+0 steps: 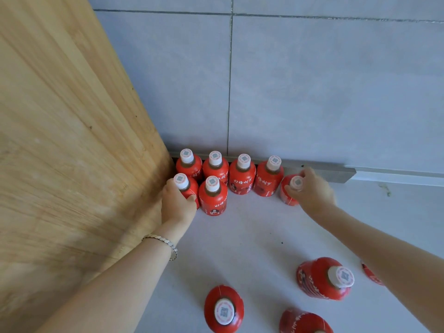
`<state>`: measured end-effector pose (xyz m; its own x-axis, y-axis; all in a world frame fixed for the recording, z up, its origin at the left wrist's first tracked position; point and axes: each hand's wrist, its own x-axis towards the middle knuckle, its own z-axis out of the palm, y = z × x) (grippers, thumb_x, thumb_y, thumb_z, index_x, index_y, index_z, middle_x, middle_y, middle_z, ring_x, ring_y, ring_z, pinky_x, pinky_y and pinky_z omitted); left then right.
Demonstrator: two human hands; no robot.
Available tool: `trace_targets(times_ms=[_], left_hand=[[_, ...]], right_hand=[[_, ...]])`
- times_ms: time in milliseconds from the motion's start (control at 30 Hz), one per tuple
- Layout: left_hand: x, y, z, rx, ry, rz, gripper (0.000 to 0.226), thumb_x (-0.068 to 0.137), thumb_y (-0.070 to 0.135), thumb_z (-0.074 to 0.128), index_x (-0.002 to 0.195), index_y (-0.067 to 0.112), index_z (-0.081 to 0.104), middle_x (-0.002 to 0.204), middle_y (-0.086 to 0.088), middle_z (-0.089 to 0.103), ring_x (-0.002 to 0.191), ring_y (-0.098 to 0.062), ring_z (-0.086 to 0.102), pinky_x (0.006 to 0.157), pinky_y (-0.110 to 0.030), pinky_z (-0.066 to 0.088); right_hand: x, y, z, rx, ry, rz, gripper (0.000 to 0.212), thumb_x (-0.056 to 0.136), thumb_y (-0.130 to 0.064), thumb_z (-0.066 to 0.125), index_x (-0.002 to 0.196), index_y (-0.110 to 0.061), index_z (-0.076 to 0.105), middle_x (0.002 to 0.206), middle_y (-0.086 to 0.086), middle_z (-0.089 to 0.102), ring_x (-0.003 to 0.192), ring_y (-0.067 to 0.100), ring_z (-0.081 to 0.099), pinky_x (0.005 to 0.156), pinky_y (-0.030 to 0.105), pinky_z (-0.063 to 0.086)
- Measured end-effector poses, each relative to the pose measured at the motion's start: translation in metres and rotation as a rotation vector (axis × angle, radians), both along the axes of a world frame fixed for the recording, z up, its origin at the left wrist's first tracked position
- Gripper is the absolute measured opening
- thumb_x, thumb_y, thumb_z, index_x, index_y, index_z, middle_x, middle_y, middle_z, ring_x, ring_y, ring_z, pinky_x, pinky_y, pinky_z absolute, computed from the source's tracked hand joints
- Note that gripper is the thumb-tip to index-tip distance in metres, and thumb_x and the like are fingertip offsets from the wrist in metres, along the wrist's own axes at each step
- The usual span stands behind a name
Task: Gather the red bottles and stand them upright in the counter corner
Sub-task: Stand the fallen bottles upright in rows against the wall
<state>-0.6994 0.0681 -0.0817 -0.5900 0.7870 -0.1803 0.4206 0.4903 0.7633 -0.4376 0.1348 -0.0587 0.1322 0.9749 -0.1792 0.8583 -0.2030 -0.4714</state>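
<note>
Several red bottles with white caps stand upright in the counter corner, a back row [242,176] along the wall and a front bottle [213,195] beside them. My left hand [176,204] grips the front-left bottle [185,186] against the wooden panel. My right hand [311,188] holds the bottle [289,191] at the right end of the back row, fingers around its cap. More red bottles stand nearer to me: one [224,308] in the middle, one [322,278] at the right, one [304,322] at the bottom edge. Another [371,275] is mostly hidden behind my right arm.
A tall wooden panel [72,140] forms the left wall of the corner. Grey tiles [312,92] back the white counter [252,236], with a metal strip [336,173] along the wall base.
</note>
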Motion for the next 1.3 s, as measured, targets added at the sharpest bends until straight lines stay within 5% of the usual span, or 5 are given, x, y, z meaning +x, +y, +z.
trace_targets(times_ms=[267,667,833,1000,1300], left_hand=[[-0.001,-0.002,0.002,-0.041,0.020,-0.024,0.060,0.080,0.006,0.069,0.132,0.008,0.041,0.137,-0.014,0.049,0.127,-0.030,0.050,0.105,-0.043,0.044],[-0.002,-0.003,0.010,-0.036,0.046,-0.066,0.051,0.080,0.007,0.067,0.126,0.004,0.045,0.133,-0.016,0.051,0.124,-0.031,0.051,0.103,-0.040,0.043],[-0.003,-0.017,0.012,-0.059,0.142,-0.184,0.054,0.083,0.013,0.061,0.132,0.002,0.041,0.137,-0.018,0.048,0.127,-0.032,0.048,0.103,-0.041,0.043],[0.014,-0.037,0.021,-0.041,0.289,-0.182,0.064,0.081,0.008,0.059,0.138,0.000,0.031,0.137,-0.023,0.038,0.123,-0.038,0.043,0.103,-0.044,0.040],[0.039,-0.030,0.032,0.059,0.401,-0.446,0.057,0.085,0.014,0.061,0.135,0.004,0.037,0.138,-0.015,0.044,0.131,-0.029,0.038,0.110,-0.034,0.032]], right_hand=[[-0.065,-0.027,0.000,-0.023,0.190,0.231,0.030,0.081,-0.032,0.069,0.094,-0.011,0.052,0.085,0.004,0.060,0.076,0.021,0.053,0.064,0.028,0.037],[-0.078,-0.052,0.008,-0.099,0.283,0.337,0.066,0.081,-0.026,0.068,0.138,-0.014,0.036,0.126,0.009,0.048,0.116,0.026,0.053,0.096,0.034,0.043],[-0.070,-0.124,0.049,-0.272,0.101,0.860,0.055,0.086,-0.040,0.062,0.136,-0.028,0.043,0.111,-0.003,0.048,0.089,0.013,0.053,0.087,0.025,0.046],[-0.076,-0.161,0.036,-0.298,-0.245,1.181,0.056,0.081,-0.049,0.063,0.129,-0.032,0.041,0.120,0.001,0.055,0.107,0.026,0.058,0.081,0.030,0.041],[-0.046,-0.139,0.025,-0.418,0.110,0.551,0.039,0.078,-0.033,0.068,0.112,-0.023,0.053,0.105,0.003,0.062,0.088,0.019,0.057,0.067,0.025,0.048]])
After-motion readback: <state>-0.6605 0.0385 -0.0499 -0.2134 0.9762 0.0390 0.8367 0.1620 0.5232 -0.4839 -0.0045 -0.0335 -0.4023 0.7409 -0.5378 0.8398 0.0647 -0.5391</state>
